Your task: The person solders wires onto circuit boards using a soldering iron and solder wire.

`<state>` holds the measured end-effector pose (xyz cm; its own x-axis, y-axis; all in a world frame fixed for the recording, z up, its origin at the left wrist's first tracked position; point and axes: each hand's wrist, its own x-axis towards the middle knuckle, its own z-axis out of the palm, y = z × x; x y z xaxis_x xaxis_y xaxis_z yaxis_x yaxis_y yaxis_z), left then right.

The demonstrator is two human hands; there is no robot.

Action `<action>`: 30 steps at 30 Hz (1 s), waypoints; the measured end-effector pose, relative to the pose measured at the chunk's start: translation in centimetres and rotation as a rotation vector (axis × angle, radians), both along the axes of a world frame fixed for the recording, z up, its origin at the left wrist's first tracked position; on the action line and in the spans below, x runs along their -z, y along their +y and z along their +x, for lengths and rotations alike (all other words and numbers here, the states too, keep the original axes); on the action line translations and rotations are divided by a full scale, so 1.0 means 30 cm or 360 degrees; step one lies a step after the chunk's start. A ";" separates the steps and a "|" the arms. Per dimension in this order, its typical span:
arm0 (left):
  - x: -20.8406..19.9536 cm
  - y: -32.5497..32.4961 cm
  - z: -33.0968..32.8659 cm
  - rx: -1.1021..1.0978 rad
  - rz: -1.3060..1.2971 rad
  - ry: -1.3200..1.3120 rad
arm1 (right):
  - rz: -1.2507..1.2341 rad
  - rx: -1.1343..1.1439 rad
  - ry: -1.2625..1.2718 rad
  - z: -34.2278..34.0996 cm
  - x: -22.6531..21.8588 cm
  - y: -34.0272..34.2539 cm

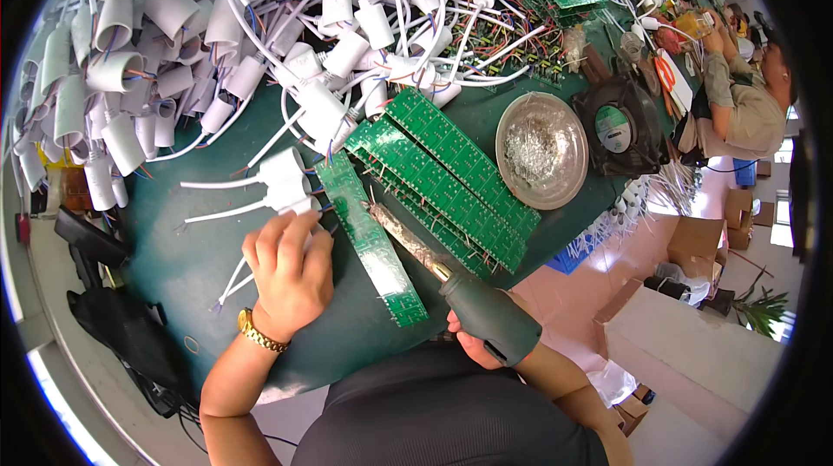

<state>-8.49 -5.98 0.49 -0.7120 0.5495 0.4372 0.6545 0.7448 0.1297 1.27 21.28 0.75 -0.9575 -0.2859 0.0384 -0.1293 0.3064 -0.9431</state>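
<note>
My left hand [291, 268], a gold watch on its wrist, rests at the table's middle with its fingers curled over a white cabled housing [305, 206], mostly hidden under them. Short white cables poke out on the left of the hand. Just right of it lies a narrow green circuit board strip [382, 268], wires at its left edge. In my right hand [475, 346] is a soldering iron [493, 320] with a thick dark handle, its crusted shaft reaching over the strip. Another white housing [279, 169] with cables lies beyond my left fingers.
Green boards [451, 180] lie stacked right of the strip, beside a round dish [541, 150] of silvery bits and a black fan [620, 126]. White housings [113, 71] heap up at the far left. A co-worker [746, 106] sits at the far right.
</note>
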 end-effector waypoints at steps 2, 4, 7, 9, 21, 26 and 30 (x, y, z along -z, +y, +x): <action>-0.004 0.032 -0.008 -0.0197 -0.0020 -0.0010 | 0.0004 0.0007 -0.0011 -0.007 -0.001 0.006; 0.003 0.047 0.006 -0.0250 0.0045 -0.0174 | -0.0123 -0.0055 -0.0093 -0.013 0.004 0.003; 0.014 0.062 0.009 -0.0423 0.0406 -0.0501 | 0.0138 -0.0023 0.0073 -0.003 0.000 -0.015; 0.013 0.071 0.004 -0.0436 0.0421 -0.0461 | 0.0145 -0.0049 0.0012 0.012 -0.005 -0.016; 0.014 0.141 0.010 -0.0681 0.0058 -0.0364 | 0.0107 -0.0072 -0.0037 0.007 -0.004 -0.023; 0.047 0.122 0.004 -0.0689 0.0185 -0.0260 | 0.0266 -0.0025 0.0011 0.020 -0.004 -0.010; 0.045 0.125 0.005 -0.0703 0.0161 -0.0256 | 0.0397 -0.0154 0.0096 -0.005 -0.019 -0.006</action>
<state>-8.34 -2.22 -0.86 -0.9308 0.1393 0.3378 0.2437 0.9256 0.2897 1.13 21.10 1.33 -0.9233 -0.3839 0.0115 -0.2232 0.5118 -0.8296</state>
